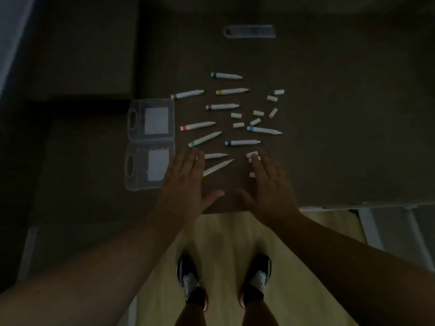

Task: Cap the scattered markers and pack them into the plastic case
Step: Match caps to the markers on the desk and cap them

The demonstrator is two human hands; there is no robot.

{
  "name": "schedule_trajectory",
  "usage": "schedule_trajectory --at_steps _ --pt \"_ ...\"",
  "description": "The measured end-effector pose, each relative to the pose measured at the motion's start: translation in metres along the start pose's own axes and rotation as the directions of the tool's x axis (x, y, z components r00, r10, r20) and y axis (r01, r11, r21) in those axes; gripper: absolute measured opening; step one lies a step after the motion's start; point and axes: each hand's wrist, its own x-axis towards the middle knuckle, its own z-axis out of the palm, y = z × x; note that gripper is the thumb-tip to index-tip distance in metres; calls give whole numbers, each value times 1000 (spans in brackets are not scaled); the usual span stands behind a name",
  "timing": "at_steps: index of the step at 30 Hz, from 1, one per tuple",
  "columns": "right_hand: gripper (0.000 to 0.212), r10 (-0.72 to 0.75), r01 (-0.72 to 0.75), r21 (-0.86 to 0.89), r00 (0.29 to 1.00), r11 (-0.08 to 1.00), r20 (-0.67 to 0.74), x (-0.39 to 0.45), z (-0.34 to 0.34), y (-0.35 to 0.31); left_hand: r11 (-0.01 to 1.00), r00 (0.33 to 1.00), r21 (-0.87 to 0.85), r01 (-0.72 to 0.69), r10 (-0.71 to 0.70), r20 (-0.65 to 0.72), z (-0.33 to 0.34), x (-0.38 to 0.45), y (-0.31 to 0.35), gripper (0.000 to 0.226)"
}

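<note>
A: Hands first. Why are both laid flat like that?

B: Looks like a start pose, imo. Left hand [186, 182] is spread, fingers straight, holding nothing; its fingertips reach the tail ends of the two nearest markers. Right hand [270, 184] is also flat w/ straight fingers, tips over a small cluster of white caps [252, 154] near the desk's front edge. Can't tell if it's pressing them or just above; too dim.

A: And the case?

B: Plastic case [150, 142] lies open and flat, left of the markers, both clear halves showing, each w/ a handle cut-out and a pale insert or label inside. No markers in it that I can see. Prob opened ahead so packing needs no extra step.

A: Markers themselves?

B: White barrels, coloured band at one end, tapering to a point at the other, all uncapped afaict. Scattered mid-desk: teal one [226, 75] farthest away, yellow-banded [231, 91] below it, purple [222, 106], red [197, 126], green [204, 139], dark blue [242, 142], light blue [263, 130]. More caps [271, 98] sit loose to the right, apart from the pens.

A: So pens left, caps right?

B: Roughly. Suits one hand per job, I'd guess. Nothing capped yet.
</note>
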Motion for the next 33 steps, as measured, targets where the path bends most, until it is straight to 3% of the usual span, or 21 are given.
schedule_trajectory --at_steps 5,11,21,23,25,27,29,32,33 --pt "88 29 -29 -9 1000 1000 -1 8 4 22 997 996 22 78 -79 40 11 12 8 83" --pt "62 14 -13 22 1000 1000 -22 20 0 36 997 997 41 72 -73 8 16 27 9 48" --pt "27 -132 131 21 990 991 54 40 -4 37 998 996 -25 55 -53 69 15 42 16 27" --pt "22 -88 83 60 991 995 102 44 -6 33 988 991 -112 107 -96 96 16 45 17 26" --pt "16 59 -97 232 984 968 167 48 -13 25 952 978 -237 194 -170 119 13 47 21 24" --pt "14 230 -367 508 922 779 312 54 -26 15 906 963 -333 262 -225 146 8 49 26 23" --pt "15 283 -577 664 815 476 506 59 -43 7 863 950 -401 308 -255 181 4 51 32 21" --pt "21 173 -711 703 694 20 698 64 -63 2 788 921 -478 387 -313 231 -1 56 41 21" --pt "25 131 -726 684 673 -77 728 64 -66 2 738 909 -530 417 -334 250 -4 57 44 20"
